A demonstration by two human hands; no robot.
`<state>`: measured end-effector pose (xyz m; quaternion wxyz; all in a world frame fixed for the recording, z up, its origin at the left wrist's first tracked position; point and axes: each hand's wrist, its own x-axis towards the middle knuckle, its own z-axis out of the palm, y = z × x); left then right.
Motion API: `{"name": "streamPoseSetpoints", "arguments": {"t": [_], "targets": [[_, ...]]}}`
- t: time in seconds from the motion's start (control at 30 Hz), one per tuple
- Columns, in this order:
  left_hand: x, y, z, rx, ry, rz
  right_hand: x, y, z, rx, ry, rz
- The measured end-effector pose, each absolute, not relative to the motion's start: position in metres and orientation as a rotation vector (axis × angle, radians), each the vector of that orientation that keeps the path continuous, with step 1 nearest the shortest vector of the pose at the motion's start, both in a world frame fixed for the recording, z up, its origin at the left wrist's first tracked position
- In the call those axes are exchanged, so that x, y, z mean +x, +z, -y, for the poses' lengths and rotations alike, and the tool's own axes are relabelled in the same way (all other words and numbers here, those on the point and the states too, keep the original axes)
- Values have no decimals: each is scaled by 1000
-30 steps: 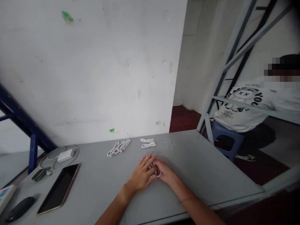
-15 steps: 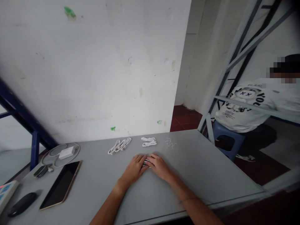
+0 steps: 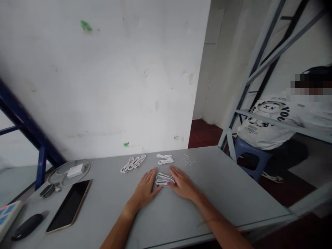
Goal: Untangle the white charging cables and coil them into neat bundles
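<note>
in the head view, the cable (image 3: pixel 165 179) lies coiled on the worktop (image 3: pixel 111 197) between the left hand (image 3: pixel 145 188) and the right hand (image 3: pixel 183 183). both hands' fingers are straight, thumbs spread; the left thumb is by the cable's near edge, the right over its right end.

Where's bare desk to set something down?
Widest: desk from right hand to the right edge. Also between black-screened device and left hand. Crowded: left end (white adapter, mouse); between hands, the cable bundle.
</note>
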<state>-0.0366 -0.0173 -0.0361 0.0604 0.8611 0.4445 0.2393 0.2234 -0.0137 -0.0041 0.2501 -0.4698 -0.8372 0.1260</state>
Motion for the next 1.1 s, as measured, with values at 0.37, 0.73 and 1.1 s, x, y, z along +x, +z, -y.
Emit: {"name": "streamPoseSetpoints", "arguments": {"t": [0.37,0.73,1.1], "targets": [[-59,-41,21,2617,491,-1570,258,-12,21,-1446,332,2349],[-16,-34,7,2749,718,-1186,259,-21,2,-1387,148,2073],[6,-29,-2,2660,802,-1128,279,-24,-59,-2006,-106,1576]]}}
